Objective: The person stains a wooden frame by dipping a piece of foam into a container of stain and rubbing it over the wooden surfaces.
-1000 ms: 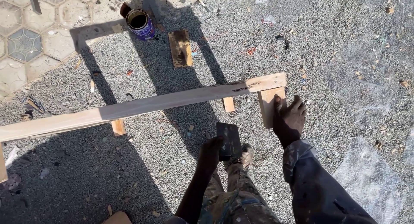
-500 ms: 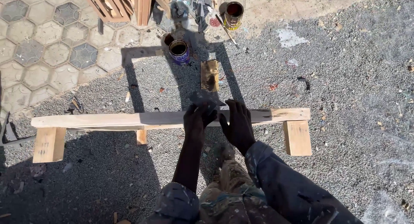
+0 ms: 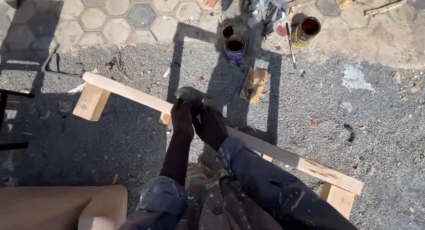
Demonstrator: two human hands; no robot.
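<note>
A long pale wooden plank (image 3: pixel 128 92) lies slantwise across two wooden support blocks (image 3: pixel 90 101) (image 3: pixel 338 199) on the gravel. Both my hands press close together on its middle. My left hand (image 3: pixel 181 117) grips a dark flat sanding pad (image 3: pixel 189 94) that lies on the plank's top face. My right hand (image 3: pixel 210 126) sits right beside the left, its fingers reaching onto the same pad. My paint-spattered sleeves and trousers fill the lower middle of the view.
A purple can (image 3: pixel 234 47) and a yellow can (image 3: pixel 305 30) of dark liquid stand beyond the plank, with a brush (image 3: pixel 290 44) and a stained board scrap (image 3: pixel 253 84). A small block (image 3: pixel 164 118) lies under the plank. A wooden piece (image 3: pixel 62 208) sits bottom left, hexagonal paving (image 3: pixel 110 17) behind.
My right hand left the support block at the plank's end and joined the left on the pad at mid-plank. The view has swung, so the plank now runs slantwise.
</note>
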